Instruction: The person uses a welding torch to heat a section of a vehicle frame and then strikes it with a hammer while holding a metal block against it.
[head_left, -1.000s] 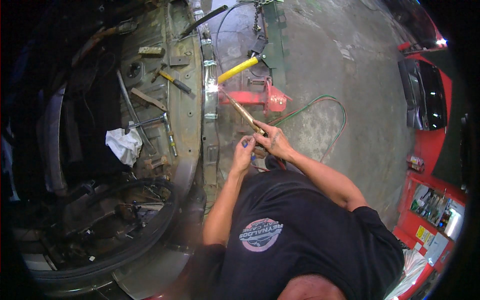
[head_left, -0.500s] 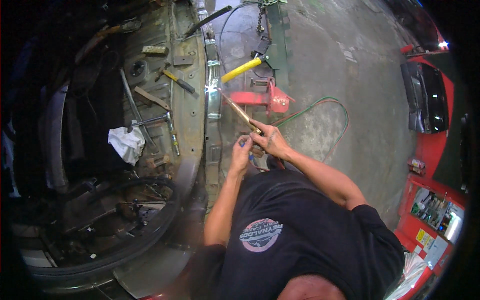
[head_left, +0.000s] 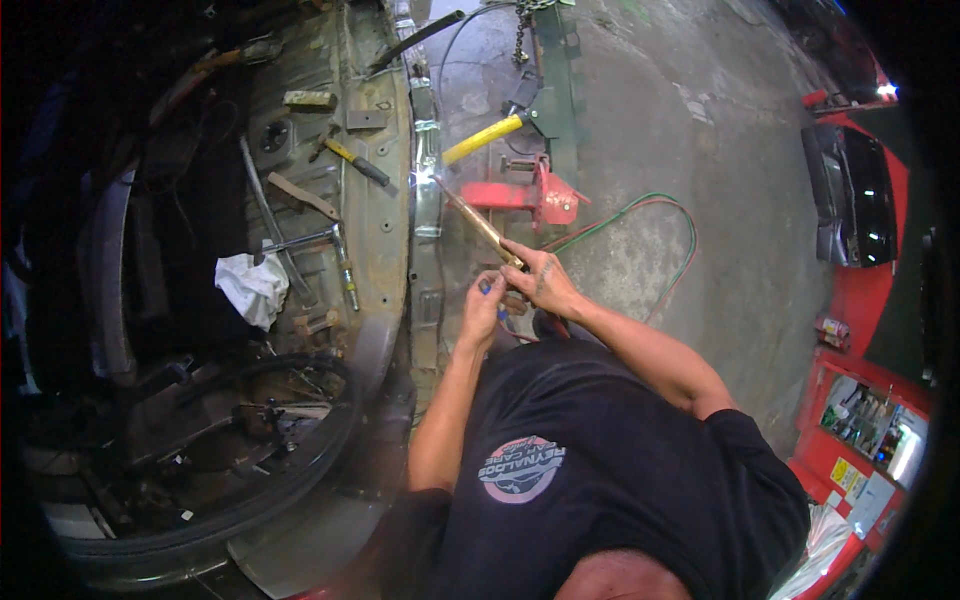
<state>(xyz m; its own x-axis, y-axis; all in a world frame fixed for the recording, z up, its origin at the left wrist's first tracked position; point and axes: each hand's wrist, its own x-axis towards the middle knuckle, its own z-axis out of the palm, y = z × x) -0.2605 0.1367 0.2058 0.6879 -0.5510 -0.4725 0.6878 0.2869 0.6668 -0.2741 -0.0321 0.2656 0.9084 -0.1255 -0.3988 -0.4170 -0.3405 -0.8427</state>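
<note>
A slim brass gas torch reaches from my hands toward the vehicle's sill, its tip beside a bright glow on the metal strip. My right hand is closed around the rear of the torch, index finger stretched along the brass. Just left of it, my left hand is closed, fingers pinched at a small blue part, which looks like a valve knob at the torch's handle. Fingers hide most of the handle. A green and red hose loops over the floor to the right.
A red clamp-like fixture and a yellow-handled tool stand beyond the torch. On the vehicle floor lie a hammer, a ratchet wrench, a white rag and a wooden handle. A red tool cabinet stands right.
The glow at the torch tip has shifted slightly to the right along the strip. Both hands keep almost the same position and grip.
</note>
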